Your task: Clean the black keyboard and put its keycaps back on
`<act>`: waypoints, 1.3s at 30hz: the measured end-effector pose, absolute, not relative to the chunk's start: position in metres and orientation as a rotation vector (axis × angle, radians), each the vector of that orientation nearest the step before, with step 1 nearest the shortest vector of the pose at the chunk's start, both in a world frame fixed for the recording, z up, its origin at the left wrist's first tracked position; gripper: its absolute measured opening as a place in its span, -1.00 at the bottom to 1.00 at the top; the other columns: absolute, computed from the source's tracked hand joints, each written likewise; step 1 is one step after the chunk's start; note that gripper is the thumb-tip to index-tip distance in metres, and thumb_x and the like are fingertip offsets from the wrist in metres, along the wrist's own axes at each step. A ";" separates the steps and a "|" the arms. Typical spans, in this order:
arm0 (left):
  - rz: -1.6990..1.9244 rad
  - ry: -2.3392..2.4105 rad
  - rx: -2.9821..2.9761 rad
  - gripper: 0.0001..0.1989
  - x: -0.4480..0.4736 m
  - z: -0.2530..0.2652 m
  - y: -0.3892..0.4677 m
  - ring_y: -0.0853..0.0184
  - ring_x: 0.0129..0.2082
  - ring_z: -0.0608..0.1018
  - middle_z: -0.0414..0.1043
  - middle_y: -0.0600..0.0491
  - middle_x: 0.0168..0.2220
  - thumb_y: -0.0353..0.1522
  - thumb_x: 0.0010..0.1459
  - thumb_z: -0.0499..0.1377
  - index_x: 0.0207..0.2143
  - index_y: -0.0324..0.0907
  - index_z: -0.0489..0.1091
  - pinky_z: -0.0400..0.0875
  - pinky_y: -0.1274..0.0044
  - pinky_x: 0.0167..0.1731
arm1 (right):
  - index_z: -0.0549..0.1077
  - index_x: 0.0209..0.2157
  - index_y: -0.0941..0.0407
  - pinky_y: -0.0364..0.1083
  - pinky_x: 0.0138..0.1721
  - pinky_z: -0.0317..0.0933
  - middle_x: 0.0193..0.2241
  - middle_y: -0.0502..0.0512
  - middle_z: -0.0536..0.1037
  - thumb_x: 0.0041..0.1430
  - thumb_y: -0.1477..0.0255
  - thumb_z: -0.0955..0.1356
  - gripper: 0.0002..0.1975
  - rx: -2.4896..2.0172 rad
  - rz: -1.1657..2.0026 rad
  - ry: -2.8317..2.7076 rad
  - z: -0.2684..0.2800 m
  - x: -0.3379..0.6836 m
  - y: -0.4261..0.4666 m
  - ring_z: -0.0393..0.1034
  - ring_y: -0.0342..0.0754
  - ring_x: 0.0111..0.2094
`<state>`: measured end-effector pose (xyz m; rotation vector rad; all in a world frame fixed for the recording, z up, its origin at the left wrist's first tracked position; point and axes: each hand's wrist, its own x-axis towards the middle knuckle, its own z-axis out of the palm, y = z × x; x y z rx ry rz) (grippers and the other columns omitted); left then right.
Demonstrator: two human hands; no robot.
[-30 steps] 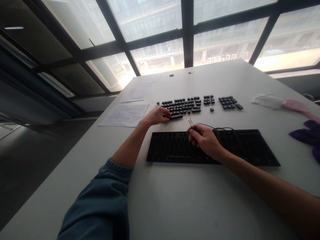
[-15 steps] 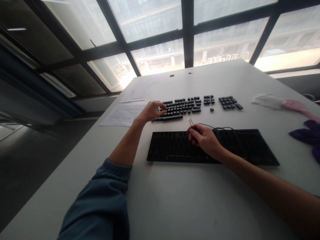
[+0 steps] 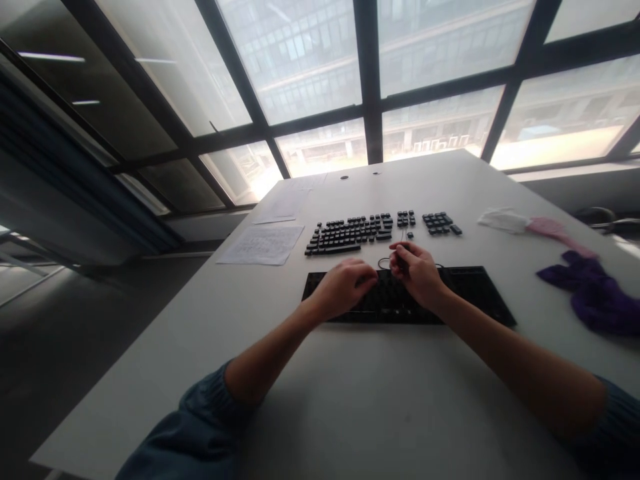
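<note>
A black keyboard base (image 3: 475, 297) lies flat on the white table, its keycap area dark and partly hidden by my hands. Over its left half hovers my left hand (image 3: 345, 287), fingers curled together; whatever is in them is hidden. My right hand (image 3: 415, 272) is above the middle of the base, closed around a thin wire keycap puller (image 3: 403, 235) whose two prongs point away from me. Beyond the base, loose black keycaps (image 3: 350, 232) are laid out in keyboard order, with a number-pad group (image 3: 440, 223) on the right and a single keycap (image 3: 410, 235) near the puller.
Printed sheets (image 3: 263, 245) lie at the table's left. To the right are a white and pink cloth or glove (image 3: 545, 227) and a purple one (image 3: 600, 293). A black cable (image 3: 384, 263) loops behind the base. Large windows (image 3: 320, 140) stand past the far edge.
My left hand has come from the left end of the loose keycaps back over the keyboard base. My right hand still holds the puller, now pointing more upright. The view has tilted up.
</note>
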<state>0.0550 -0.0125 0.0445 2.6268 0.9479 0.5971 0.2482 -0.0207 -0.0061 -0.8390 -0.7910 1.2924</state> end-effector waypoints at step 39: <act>1.076 0.795 2.407 -0.89 0.063 -0.026 -0.044 0.27 -0.16 0.50 0.44 -0.03 -0.19 -0.37 0.25 0.24 -0.16 -0.11 0.47 0.46 0.43 -0.14 | 0.43 -0.31 0.15 -0.21 -0.65 0.10 -0.58 -0.04 0.46 0.07 0.20 0.42 -0.70 -1.093 1.160 -0.947 -0.023 0.303 -0.046 0.28 -0.19 -0.62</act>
